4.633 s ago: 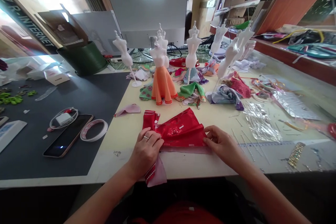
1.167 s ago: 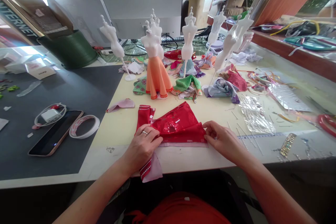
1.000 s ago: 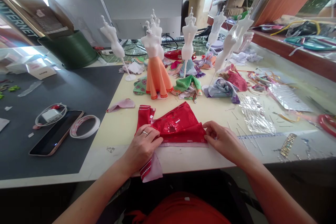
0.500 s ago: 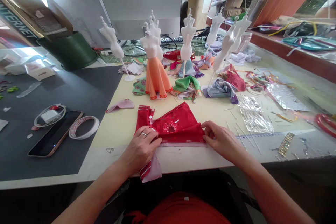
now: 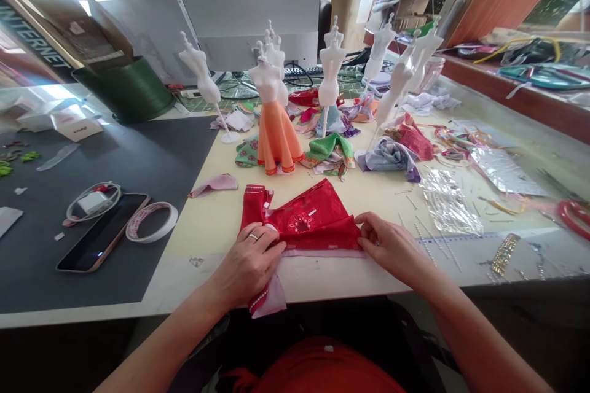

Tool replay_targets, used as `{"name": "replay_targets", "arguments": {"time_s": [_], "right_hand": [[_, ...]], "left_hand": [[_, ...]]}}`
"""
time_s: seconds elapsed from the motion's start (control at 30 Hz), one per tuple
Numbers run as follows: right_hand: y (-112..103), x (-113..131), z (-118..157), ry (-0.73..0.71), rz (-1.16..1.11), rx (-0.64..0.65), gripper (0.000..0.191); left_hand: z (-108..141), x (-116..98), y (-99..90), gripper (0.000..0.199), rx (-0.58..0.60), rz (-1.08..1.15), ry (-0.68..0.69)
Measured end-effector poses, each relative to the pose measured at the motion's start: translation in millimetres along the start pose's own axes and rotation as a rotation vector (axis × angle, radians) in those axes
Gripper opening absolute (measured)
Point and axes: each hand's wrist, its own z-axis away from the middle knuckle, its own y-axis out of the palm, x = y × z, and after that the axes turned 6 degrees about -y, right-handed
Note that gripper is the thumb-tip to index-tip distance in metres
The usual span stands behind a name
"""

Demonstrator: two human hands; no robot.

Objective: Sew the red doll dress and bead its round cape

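Glossy **red satin doll skirt** point(image 5: 302, 221), embroidered with a floral motif, folded flat on the cream **surface** point(image 5: 203, 264) directly between both hands, its pale pink lining point(image 5: 270, 296) poking out below. **Left hand** point(image 5: 246, 267): fingers together, pressed down on the cloth's left fold, no pinch. **Right hand** point(image 5: 391, 249): fingers slightly spread, fingertips point(image 5: 360, 220) at the fold's right edge; pinching or only pressing, impossible to tell. Ahead, a white plastic dress form point(image 5: 270, 83) wearing a flared orange skirt point(image 5: 276, 138), amid crumpled fabric scraps. Compared with the earliest frame, a broader red band along the near edge, and a thinner pink strip showing beneath it.
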Motion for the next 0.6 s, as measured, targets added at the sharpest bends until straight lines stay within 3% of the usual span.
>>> {"name": "replay_targets", "arguments": {"time_s": [0.3, 0.6], "right_hand": [[2, -1, 1, -0.009, 0.019, -0.007, 0.024], [4, -4, 1, -0.025, -0.001, -0.020, 0.024]], "left_hand": [[3, -8, -8.2, 0.027, 0.062, 0.012, -0.092], [10, 2, -7.3, 0.033, 0.114, 0.075, -0.118]]}}
